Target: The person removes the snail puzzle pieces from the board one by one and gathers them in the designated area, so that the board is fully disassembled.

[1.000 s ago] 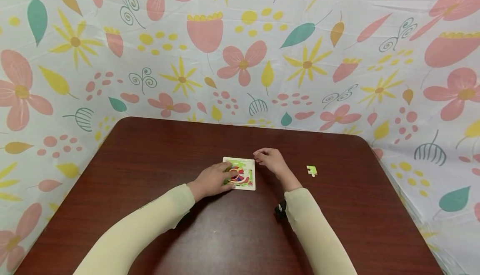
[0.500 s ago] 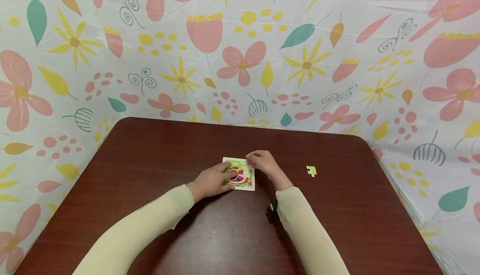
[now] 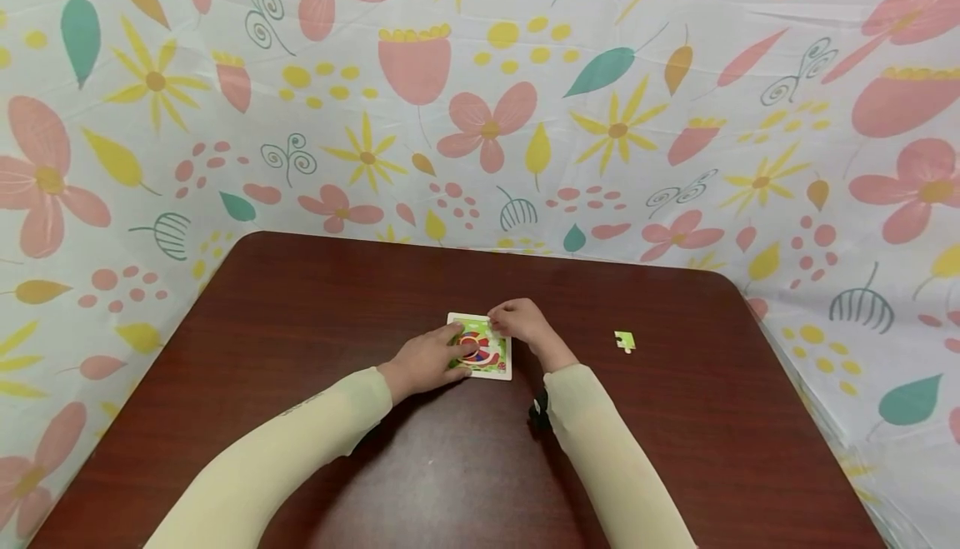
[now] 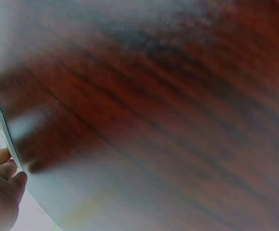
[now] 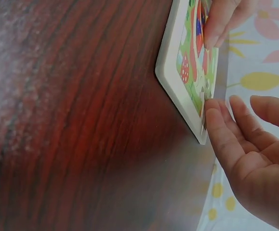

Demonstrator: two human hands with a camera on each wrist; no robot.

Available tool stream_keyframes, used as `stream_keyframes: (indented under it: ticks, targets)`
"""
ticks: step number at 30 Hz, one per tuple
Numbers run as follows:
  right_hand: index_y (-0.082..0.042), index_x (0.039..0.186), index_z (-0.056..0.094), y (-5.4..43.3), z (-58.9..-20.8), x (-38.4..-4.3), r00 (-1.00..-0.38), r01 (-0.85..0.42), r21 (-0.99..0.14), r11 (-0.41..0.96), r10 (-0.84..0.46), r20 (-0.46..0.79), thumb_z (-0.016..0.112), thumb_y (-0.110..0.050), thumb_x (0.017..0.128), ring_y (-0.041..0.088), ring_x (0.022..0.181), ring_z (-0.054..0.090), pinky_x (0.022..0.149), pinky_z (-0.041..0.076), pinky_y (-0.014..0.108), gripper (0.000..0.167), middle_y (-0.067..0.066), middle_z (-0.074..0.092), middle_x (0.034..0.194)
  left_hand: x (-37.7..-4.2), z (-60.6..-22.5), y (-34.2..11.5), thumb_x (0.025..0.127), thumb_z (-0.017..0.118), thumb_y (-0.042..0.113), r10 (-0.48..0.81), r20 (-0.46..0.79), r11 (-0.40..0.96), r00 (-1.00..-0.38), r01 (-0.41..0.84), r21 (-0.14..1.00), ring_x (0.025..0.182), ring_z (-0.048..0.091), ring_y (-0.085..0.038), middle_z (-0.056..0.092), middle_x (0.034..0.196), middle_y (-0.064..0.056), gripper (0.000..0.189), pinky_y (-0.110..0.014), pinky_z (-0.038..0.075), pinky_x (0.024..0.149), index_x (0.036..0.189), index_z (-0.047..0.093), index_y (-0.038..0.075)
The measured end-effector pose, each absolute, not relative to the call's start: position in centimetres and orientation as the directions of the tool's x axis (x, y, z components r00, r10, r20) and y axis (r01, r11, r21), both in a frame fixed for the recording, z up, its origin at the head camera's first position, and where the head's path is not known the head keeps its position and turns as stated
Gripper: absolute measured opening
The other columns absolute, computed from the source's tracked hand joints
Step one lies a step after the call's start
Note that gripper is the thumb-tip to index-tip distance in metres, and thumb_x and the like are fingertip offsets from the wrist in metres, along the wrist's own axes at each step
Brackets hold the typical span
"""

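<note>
The puzzle (image 3: 492, 356), seemingly mostly filled, is touched by the left hand (image 3: 426, 361), fingers wide; by the right hand (image 3: 527, 326), fingers loose, at one o'clock; one piece (image 3: 627, 340), at three, is unplaced.

L forearm (image 3: 277, 441) & R forearm (image 3: 609, 449) stretched fwd, converging. L hand (image 3: 426, 359) lay palm down w/ fingers spread; R hand (image 3: 525, 324) pointed fwd-L, fingers slightly bent.

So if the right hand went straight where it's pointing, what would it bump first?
Probably the puzzle. The right hand has its fingertips at the far right corner, and whether they touch it is hard to tell.
</note>
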State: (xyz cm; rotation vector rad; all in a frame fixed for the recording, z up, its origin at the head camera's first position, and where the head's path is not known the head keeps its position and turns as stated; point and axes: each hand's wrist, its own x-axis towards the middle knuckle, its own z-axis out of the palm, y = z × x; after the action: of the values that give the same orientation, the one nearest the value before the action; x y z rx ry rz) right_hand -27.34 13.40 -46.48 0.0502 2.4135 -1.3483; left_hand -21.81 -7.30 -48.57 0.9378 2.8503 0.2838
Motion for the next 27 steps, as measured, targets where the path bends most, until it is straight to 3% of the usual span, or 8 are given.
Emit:
stream_keyframes:
  ticks: [11,27]
  targets:
    - [0.006,0.120,0.072,13.04,-46.51,-28.02,-0.931,0.217,-0.784,0.581,-0.118,-0.345,0.064,-0.008,0.099,0.030,0.103,0.072,0.085,0.061,0.033,0.026,0.025,0.069,0.124,-21.90,-48.83,-7.30,0.102,0.060,0.046,0.590,-0.077,0.797,-0.803,0.565,0.212,0.142,0.054,-0.034,0.047,0.159,-0.017,0.049,-0.046,0.053,0.108,0.146,0.059,0.027]
    - [0.006,0.110,0.076,12.42,-46.49,-27.99,-0.938,0.207,-0.772,0.601,-0.102,-0.332,0.067,-0.004,0.096,0.015,0.077,0.063,0.067,0.051,0.023,0.019,0.024,0.071,0.121,-22.19,-48.67,-7.43,0.102,0.057,0.049,0.581,-0.123,0.807,-0.805,0.549,0.220,0.144,0.052,-0.033,0.043,0.161,-0.016,0.049,-0.046,0.055,0.105,0.148,0.056,0.032]
